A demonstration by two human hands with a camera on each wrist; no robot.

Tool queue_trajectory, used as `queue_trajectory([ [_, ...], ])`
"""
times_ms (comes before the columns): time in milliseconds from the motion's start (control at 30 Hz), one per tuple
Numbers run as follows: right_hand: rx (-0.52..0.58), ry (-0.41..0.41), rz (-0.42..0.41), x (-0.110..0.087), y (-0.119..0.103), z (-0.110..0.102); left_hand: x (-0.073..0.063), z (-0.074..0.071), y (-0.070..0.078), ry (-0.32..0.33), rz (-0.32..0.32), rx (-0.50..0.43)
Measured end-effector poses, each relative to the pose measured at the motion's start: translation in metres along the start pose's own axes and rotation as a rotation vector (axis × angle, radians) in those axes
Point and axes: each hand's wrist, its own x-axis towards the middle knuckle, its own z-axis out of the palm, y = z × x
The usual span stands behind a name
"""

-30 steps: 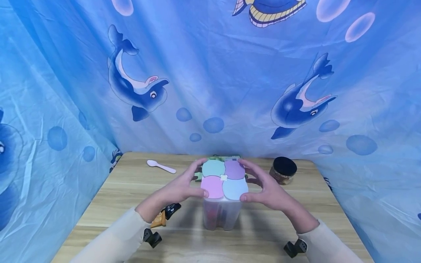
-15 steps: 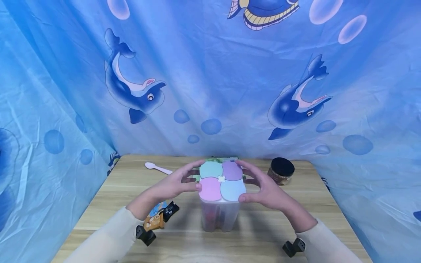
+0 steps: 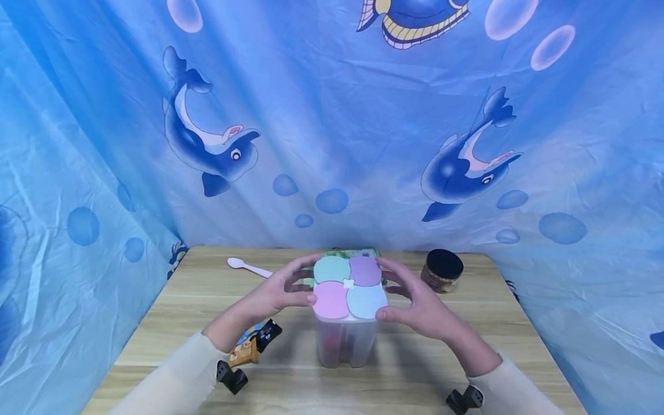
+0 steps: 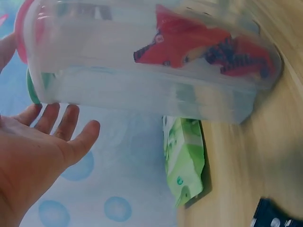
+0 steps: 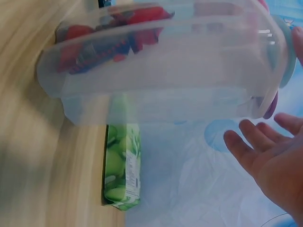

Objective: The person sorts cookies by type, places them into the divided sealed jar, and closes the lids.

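You have both hands around the top of the container [image 3: 346, 343], which stands upright on the wooden table [image 3: 410, 377], a little below the centre of the head view. Its lid [image 3: 349, 284] is on, a four-petal top in green, purple, pink and light blue. Your left hand [image 3: 275, 294] is on the left of it, thumb tip at the edge of the pink petal and forefinger reaching toward the far green one. Your right hand [image 3: 422, 300] mirrors it on the right, thumb at the light blue petal's near corner, forefinger by the purple one. On both hands the fingers are apart, gently bent and spread; you cannot tell how firmly they press. Through the cloudy walls in the left wrist view you can make out red packets [image 4: 184, 40], lying toward the container's base.

At the lower left of the head view, near your left sleeve [image 3: 171, 374], a black packet [image 3: 268, 335] lies against an orange packet [image 3: 244, 353], with a blue packet [image 3: 252, 329] partly hidden by your wrist. A pale spoon [image 3: 249, 268] lies further up, and a dark-lidded jar [image 3: 442, 271] stands at the right, beyond your right hand. Green packaging [image 4: 184, 158] shows behind the container, and a blue sea-patterned curtain [image 3: 337, 104] fills the upper frame
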Motion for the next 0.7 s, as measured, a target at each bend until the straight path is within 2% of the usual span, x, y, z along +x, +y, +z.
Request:
queue_trajectory([
  [100, -0.002, 0.092, 0.008, -0.012, -0.002, 0.006, 0.001, 0.0, -0.006, 0.039, 0.041, -0.058],
  [233, 0.009, 0.27, 0.029, -0.035, -0.007, 0.021, 0.002, -0.001, -0.018, 0.075, 0.087, -0.168],
  [333, 0.029, 0.348, 0.034, -0.053, -0.008, 0.036, 0.004, -0.001, -0.029, 0.101, 0.083, -0.197],
  [533, 0.091, 0.328, 0.03, -0.08, 0.0, 0.066, 0.013, -0.001, -0.048, 0.152, 0.023, -0.191],
  [700, 0.128, 0.316, 0.062, -0.088, 0.003, 0.079, 0.016, 0.0, -0.057, 0.168, 0.005, -0.185],
])
